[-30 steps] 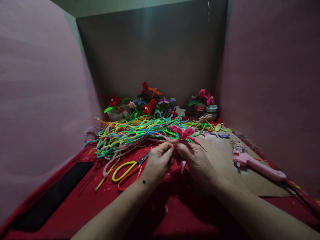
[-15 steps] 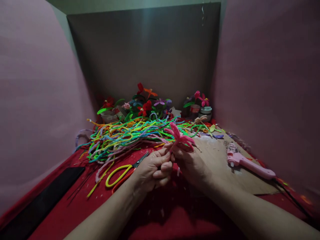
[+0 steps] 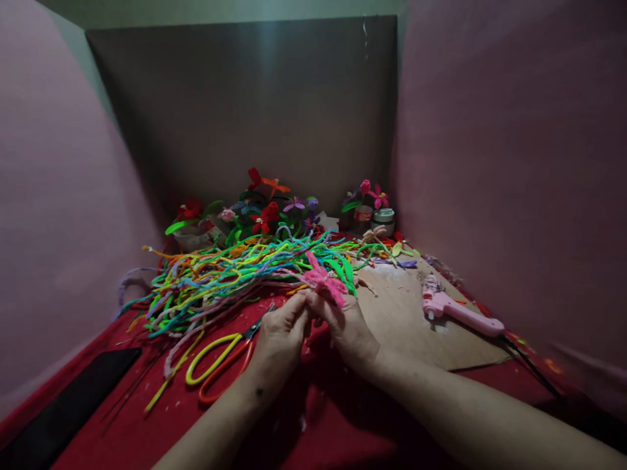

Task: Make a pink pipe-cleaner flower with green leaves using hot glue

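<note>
A pink pipe-cleaner flower (image 3: 323, 281) stands just above my two hands, in front of a heap of coloured pipe cleaners (image 3: 235, 271). My left hand (image 3: 280, 339) pinches the flower's stem from the left with closed fingers. Pressed against it, my right hand (image 3: 349, 329) grips the same stem right under the petals. Both hands rest low over the red cloth (image 3: 161, 424). The stem itself is mostly hidden by my fingers.
Yellow and orange scissors (image 3: 218, 362) lie left of my hands. A pink glue gun (image 3: 458, 312) rests on a brown board (image 3: 416, 326) at the right. Finished flowers (image 3: 264, 209) and small jars (image 3: 377, 219) stand at the back wall. A black flat object (image 3: 63, 414) lies at the near left.
The view has swung right, so everything sits further left in the frame. The pink flower has turned in my fingers and its petals now lean to the right.
</note>
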### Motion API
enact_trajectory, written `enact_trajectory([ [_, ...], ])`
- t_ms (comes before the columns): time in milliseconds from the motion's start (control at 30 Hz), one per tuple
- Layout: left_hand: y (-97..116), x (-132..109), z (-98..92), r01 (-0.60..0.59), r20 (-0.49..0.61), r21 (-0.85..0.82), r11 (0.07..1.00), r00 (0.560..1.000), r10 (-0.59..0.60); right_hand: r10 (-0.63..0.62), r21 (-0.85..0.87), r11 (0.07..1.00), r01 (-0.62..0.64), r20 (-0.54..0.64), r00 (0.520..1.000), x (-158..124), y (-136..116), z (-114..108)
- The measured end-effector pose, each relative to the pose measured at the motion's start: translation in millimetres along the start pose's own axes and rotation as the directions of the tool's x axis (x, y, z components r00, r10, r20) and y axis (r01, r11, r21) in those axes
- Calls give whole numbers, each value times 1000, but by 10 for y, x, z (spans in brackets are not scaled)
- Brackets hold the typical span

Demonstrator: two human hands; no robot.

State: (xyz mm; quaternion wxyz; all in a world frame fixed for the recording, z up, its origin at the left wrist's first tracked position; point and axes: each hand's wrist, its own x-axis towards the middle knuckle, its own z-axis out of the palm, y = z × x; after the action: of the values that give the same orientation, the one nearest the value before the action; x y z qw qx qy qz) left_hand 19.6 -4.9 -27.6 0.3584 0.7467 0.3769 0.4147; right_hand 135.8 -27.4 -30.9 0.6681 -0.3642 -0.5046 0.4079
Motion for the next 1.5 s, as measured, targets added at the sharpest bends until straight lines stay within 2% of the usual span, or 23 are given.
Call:
enact_trajectory([
  [33, 41, 9, -12, 110, 64, -138, 984, 993, -102, 0, 22, 1000, -1, 22, 1000, 1, -1, -4],
  [100, 110, 25, -35, 318, 212, -372, 872, 944, -253, 6, 65, 998, -8, 37, 999, 6, 0, -17],
  [167, 139, 35, -58, 445, 332, -510, 736, 891, -309, 18, 58, 998, -21, 64, 998, 11, 0, -35],
  [300, 104, 33, -94, 506, 467, -643, 575, 854, -229, -1, 123, 992, -21, 178, 984, 25, -7, -68],
  [400, 60, 27, -117, 536, 527, -684, 494, 832, -173, -24, 216, 976, -21, 206, 978, 29, -22, -74],
  [533, 9, 34, -136, 598, 602, -676, 430, 785, -146, -1, 240, 970, -46, 192, 981, 18, -52, -70],
  [633, -32, 38, -137, 608, 612, -677, 416, 778, -142, -21, 223, 975, -15, 157, 987, 7, -67, -72],
  [733, -56, 27, -132, 606, 610, -675, 421, 779, -143, -42, 220, 976, 10, 142, 989, 2, -77, -75],
  [933, -44, -1, -124, 613, 601, -662, 432, 778, -183, 3, 250, 968, -36, 133, 991, 11, -116, -70],
  [1067, 8, 2, -83, 592, 553, -608, 528, 794, -253, 48, 244, 967, -70, 95, 994, 7, -83, -72],
  [1133, 53, 0, -50, 541, 480, -544, 641, 827, -291, 79, 254, 963, -88, 44, 996, 1, -52, -76],
  [1200, 95, -12, -19, 432, 355, -437, 789, 889, -290, 109, 242, 965, -102, -15, 994, -2, -35, -81],
  [1300, 124, -48, 13, 200, 111, -177, 964, 977, -182, 146, 207, 970, -127, -79, 986, 3, -36, -82],
  [1400, 97, -85, 28, 28, -37, 36, 999, 999, -27, 177, 199, 967, -159, -75, 981, 8, -20, -73],
  [1500, 36, -108, 32, -15, -78, 46, 999, 997, 19, 128, 185, 976, -116, -52, 990, 5, 32, -57],
])
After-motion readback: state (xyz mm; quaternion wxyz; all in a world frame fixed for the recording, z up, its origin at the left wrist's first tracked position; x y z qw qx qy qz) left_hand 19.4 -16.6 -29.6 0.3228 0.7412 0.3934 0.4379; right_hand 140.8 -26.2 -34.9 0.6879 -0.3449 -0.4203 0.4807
